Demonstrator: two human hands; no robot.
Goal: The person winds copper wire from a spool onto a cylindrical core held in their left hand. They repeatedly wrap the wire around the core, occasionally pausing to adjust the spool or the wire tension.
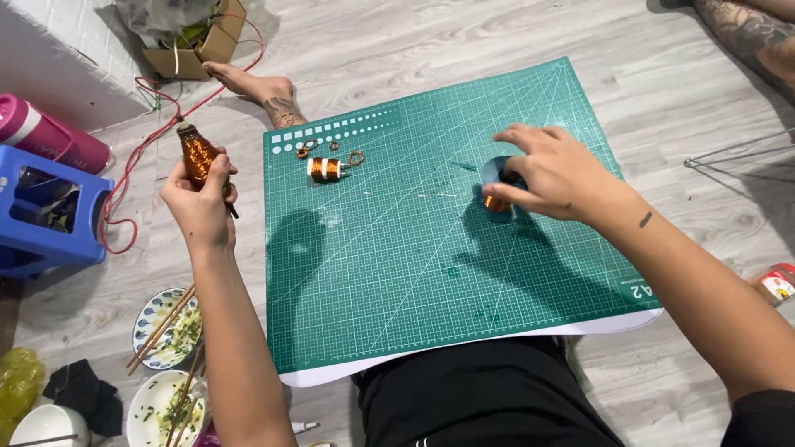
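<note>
A green cutting mat [397, 273] with a white grid lies across the person's lap, over a white board edge, and fills the middle of the frame. Under it runs a pale grey wood-plank floor [397, 41]. At the left edge stands a blue plastic stool [50, 215], with a pink bottle [45, 132] lying just above it. A red wire [137, 149] loops from the stool area up to a cardboard box [203, 45] at the upper left. In the lower left corner sit two patterned bowls with chopsticks [166, 327] resting across them. A bare foot [261, 91] shows at the mat's upper left corner.

On the upper left part of the mat lie a copper wire spool [325, 169] with white ends and a few small copper wire rings [356, 157] beside it.

The left hand [201, 207], at the left of the mat and off it, is closed in a fist around a copper-wound coil [197, 153], held upright with its top sticking out above the fingers.

The right hand [546, 174] is over the right half of the mat, fingers curled down and pinching a blue roll of tape [494, 170]; a bit of copper wire shows under the fingertips, touching the mat.
</note>
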